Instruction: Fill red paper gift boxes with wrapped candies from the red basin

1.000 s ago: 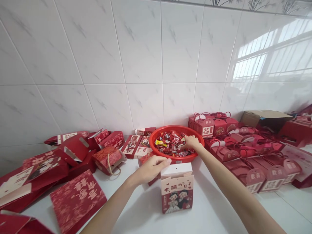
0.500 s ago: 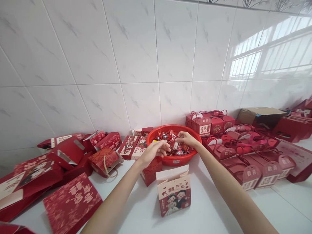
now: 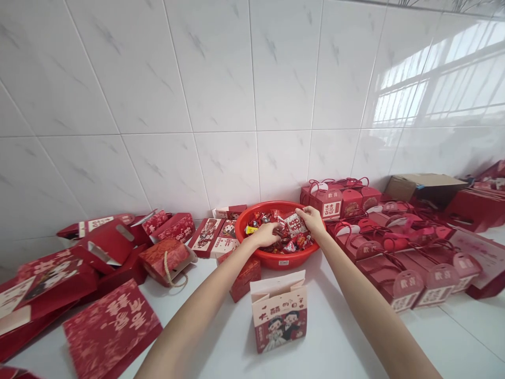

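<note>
A red plastic basin [image 3: 281, 259] holds many small wrapped candies [image 3: 292, 245]. My right hand [image 3: 313, 220] is at the basin's right side, thumb and fingers pinching a white packet [image 3: 296, 225] with red double-happiness print. Over the candies on the left, my left hand [image 3: 266, 235] has its fingers curled downward into the pile; the fingertips are partly hidden, and what they hold cannot be made out. In front of the basin stands a small gift box [image 3: 281, 321] with a cartoon bride and groom, its top flaps raised and open. A red patterned box [image 3: 245, 278] sits beside it, partly behind my left forearm.
On the left lie several red gift boxes and bags, including a box with a rope handle [image 3: 168, 261] and a flat red box [image 3: 114, 327]. Rows of corded red boxes [image 3: 406, 284] fill the right, with a cardboard box [image 3: 428, 182] behind. A tiled wall [image 3: 224, 173] rises at the back.
My left hand has moved forward and down into the candies, its fingers curling. My right hand has shifted slightly right, and the white packet in its fingers now shows its printed face.
</note>
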A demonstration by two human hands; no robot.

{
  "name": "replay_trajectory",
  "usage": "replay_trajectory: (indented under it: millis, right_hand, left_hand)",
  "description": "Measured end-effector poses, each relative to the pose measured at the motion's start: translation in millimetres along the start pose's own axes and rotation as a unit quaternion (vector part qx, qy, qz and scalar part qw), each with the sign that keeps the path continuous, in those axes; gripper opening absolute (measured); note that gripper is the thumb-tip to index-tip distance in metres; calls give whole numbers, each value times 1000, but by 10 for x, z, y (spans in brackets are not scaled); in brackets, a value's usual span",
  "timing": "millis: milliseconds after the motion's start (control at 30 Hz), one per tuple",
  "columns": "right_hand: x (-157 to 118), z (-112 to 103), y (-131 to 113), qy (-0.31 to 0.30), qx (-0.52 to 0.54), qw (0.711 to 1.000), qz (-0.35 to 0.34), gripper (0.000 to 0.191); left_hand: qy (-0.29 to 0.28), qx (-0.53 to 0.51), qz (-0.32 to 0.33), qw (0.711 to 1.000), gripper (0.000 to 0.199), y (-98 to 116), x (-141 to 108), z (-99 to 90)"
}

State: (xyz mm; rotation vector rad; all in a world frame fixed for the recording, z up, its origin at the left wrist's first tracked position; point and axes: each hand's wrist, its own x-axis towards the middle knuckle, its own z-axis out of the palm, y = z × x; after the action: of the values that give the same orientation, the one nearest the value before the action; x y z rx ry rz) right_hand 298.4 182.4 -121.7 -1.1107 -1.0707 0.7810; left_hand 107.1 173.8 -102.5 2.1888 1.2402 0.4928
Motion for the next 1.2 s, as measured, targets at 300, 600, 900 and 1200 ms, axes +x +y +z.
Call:
replay_trajectory:
  millis: [300, 600, 900, 1200]
  right_hand:
    - [107, -70, 78, 105, 40, 993, -23, 49]
    - [138, -95, 127, 141, 9, 990, -24, 45]
    - [156, -113, 197, 109, -103, 988, -39, 30]
    - [-143, 79, -81, -132, -153, 972, -117, 22]
  left_hand:
    - [-107, 137, 30, 984, 25, -92, 95, 61]
    - [81, 44, 26, 995, 21, -90, 111, 37]
    - [117, -179, 5, 977, 24, -157, 134, 54]
    - [126, -252, 58, 958, 12, -152, 142, 60]
